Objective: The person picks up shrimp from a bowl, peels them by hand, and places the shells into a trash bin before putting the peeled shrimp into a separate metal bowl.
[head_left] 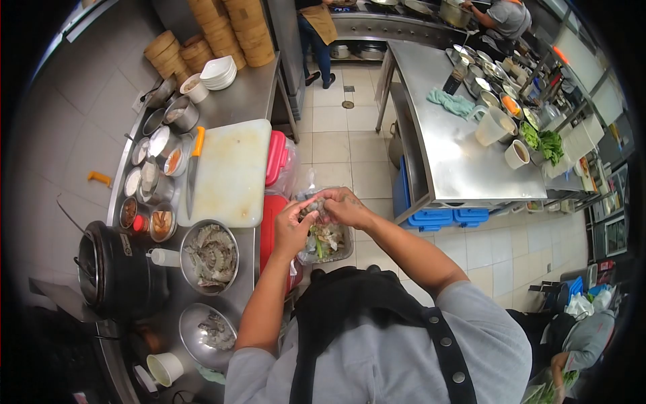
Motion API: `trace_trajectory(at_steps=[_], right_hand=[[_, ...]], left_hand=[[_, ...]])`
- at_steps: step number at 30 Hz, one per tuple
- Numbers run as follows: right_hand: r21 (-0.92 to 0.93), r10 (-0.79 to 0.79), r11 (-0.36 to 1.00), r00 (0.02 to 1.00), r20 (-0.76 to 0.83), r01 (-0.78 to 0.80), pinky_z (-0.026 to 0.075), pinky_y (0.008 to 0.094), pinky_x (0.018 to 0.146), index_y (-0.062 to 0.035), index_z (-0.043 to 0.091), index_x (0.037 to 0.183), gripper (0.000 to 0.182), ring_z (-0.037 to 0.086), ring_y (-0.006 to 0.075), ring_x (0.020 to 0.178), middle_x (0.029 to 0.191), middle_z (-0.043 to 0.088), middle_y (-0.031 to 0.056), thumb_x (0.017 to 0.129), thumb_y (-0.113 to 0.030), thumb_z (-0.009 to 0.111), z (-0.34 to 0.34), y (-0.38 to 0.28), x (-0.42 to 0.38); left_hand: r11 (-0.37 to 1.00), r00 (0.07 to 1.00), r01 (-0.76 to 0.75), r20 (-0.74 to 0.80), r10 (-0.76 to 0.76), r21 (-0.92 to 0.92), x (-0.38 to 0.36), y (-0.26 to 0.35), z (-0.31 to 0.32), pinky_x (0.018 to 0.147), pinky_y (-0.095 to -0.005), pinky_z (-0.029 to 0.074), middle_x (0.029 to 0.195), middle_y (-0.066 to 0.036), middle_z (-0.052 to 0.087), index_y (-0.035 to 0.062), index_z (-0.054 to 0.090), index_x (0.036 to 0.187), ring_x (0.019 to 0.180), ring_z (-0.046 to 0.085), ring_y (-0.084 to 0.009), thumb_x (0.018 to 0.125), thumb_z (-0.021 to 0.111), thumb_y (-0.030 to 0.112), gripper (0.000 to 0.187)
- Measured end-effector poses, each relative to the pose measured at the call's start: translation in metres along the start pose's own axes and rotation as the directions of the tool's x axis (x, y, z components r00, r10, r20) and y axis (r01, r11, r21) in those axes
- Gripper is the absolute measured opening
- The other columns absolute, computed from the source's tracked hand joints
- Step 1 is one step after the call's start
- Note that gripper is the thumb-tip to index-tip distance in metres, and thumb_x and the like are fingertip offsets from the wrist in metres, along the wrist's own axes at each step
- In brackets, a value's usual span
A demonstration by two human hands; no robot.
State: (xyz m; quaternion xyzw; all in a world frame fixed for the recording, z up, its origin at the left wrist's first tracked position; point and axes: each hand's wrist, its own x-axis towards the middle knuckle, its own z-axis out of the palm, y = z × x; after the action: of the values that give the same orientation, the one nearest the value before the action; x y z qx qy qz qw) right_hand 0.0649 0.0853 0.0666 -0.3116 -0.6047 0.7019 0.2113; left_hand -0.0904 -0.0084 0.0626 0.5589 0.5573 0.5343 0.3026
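Note:
My left hand (293,225) and my right hand (344,207) meet in front of me, fingers closed on a grey raw shrimp (313,208). Below them stands a lined waste bin (348,250) with shells and green scraps inside. To the left on the steel counter, a metal bowl (233,281) holds many raw grey shrimp (210,253). Nearer to me, a second metal bowl (195,316) contains a smaller heap of shrimp (217,331). My fingers partly hide the shrimp they hold.
A white cutting board (232,172) carries an orange-handled knife (194,168) along its left edge. Seasoning pots (156,182) and a black cooker (118,269) line the wall. Across the aisle stands a steel table (464,151). Other people work at the stove (377,27) and lower right.

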Motion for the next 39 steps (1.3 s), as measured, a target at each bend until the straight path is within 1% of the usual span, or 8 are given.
trace_trajectory(at_steps=[12, 18, 20, 24, 30, 32, 36, 39], right_hand=[[0.099, 0.048, 0.994, 0.999, -0.002, -0.048, 0.043, 0.0187, 0.048, -0.0002, 0.064, 0.11, 0.035, 0.053, 0.0056, 0.051, 0.071, 0.061, 0.0002, 0.084, -0.001, 0.041, 0.003, 0.007, -0.002], [0.189, 0.057, 0.98, 0.996, 0.07, -0.069, 0.038, 0.0181, 0.044, -0.0009, 0.062, 0.111, 0.031, 0.05, 0.0041, 0.051, 0.07, 0.06, -0.0005, 0.086, 0.0, 0.044, 0.0, 0.017, 0.001], [0.21, 0.039, 0.976, 0.995, 0.093, -0.058, 0.039, 0.0197, 0.041, 0.0, 0.062, 0.106, 0.03, 0.051, 0.0045, 0.048, 0.073, 0.062, 0.0004, 0.083, 0.002, 0.043, -0.001, 0.023, 0.004], [0.216, 0.049, 0.974, 0.992, 0.117, -0.074, 0.037, 0.0191, 0.04, -0.0022, 0.062, 0.106, 0.029, 0.048, 0.0036, 0.047, 0.07, 0.061, -0.0009, 0.083, 0.002, 0.044, 0.001, 0.023, 0.005], [0.534, 0.066, 0.829, 0.977, 0.201, -0.166, 0.03, 0.0193, 0.039, -0.0075, 0.06, 0.092, 0.016, 0.041, 0.0043, 0.047, 0.066, 0.053, -0.0034, 0.086, -0.001, 0.047, 0.018, 0.025, 0.009], [0.57, 0.174, 0.805, 0.984, 0.035, -0.163, 0.03, 0.0209, 0.039, -0.008, 0.058, 0.088, 0.011, 0.041, 0.0055, 0.047, 0.065, 0.049, -0.0035, 0.087, -0.003, 0.048, 0.029, 0.027, 0.009], [0.54, 0.148, 0.838, 0.986, -0.076, -0.084, 0.032, 0.0217, 0.039, -0.0073, 0.057, 0.089, 0.01, 0.044, 0.0065, 0.048, 0.067, 0.053, -0.0012, 0.088, -0.006, 0.048, 0.041, 0.044, 0.011], [0.269, 0.079, 0.963, 0.982, -0.173, -0.03, 0.035, 0.0221, 0.041, -0.0067, 0.057, 0.092, 0.01, 0.048, 0.0078, 0.051, 0.071, 0.057, 0.0016, 0.087, -0.008, 0.049, 0.046, 0.044, 0.01]], left_hand=[[0.996, 0.998, 0.056, 0.023, -0.054, -0.071, -0.006, -0.009, -0.001, 0.065, -0.0219, 0.041, 0.08, -0.001, 0.053, -0.0021, 0.066, 0.113, 0.073, 0.05, -0.0079, 0.082, 0.069, 0.006, 0.032], [0.952, 0.996, 0.092, 0.026, -0.089, -0.292, -0.008, -0.02, -0.001, 0.069, -0.0216, 0.046, 0.089, -0.001, 0.06, -0.0036, 0.065, 0.114, 0.079, 0.056, -0.0083, 0.086, 0.068, 0.007, 0.03], [0.861, 0.975, 0.223, 0.092, -0.204, -0.457, -0.01, -0.021, -0.003, 0.072, -0.0232, 0.048, 0.095, -0.004, 0.063, -0.0044, 0.061, 0.116, 0.083, 0.059, -0.0091, 0.088, 0.066, 0.007, 0.031], [0.855, 0.982, 0.188, 0.07, -0.176, -0.484, -0.012, -0.026, -0.004, 0.077, -0.0248, 0.049, 0.097, -0.006, 0.064, -0.0042, 0.058, 0.118, 0.085, 0.06, -0.0097, 0.089, 0.064, 0.007, 0.031], [0.857, 0.994, 0.049, -0.055, -0.09, -0.512, -0.005, -0.033, 0.004, 0.079, -0.0253, 0.048, 0.098, -0.006, 0.063, -0.0023, 0.056, 0.117, 0.087, 0.059, -0.0104, 0.091, 0.06, 0.005, 0.027], [0.857, 0.981, 0.012, -0.159, -0.109, -0.515, -0.006, -0.033, 0.012, 0.079, -0.0254, 0.048, 0.098, -0.006, 0.062, -0.0014, 0.054, 0.116, 0.087, 0.058, -0.0109, 0.093, 0.057, 0.005, 0.025], [0.915, 0.937, -0.003, -0.322, -0.139, -0.403, -0.001, -0.036, 0.024, 0.078, -0.026, 0.048, 0.096, -0.006, 0.062, -0.0007, 0.053, 0.114, 0.086, 0.058, -0.0113, 0.093, 0.055, 0.004, 0.022], [0.946, 0.859, 0.075, -0.461, -0.221, -0.314, 0.002, -0.027, 0.027, 0.078, -0.027, 0.048, 0.095, -0.006, 0.061, -0.0008, 0.052, 0.113, 0.087, 0.058, -0.0113, 0.093, 0.054, 0.003, 0.021]])
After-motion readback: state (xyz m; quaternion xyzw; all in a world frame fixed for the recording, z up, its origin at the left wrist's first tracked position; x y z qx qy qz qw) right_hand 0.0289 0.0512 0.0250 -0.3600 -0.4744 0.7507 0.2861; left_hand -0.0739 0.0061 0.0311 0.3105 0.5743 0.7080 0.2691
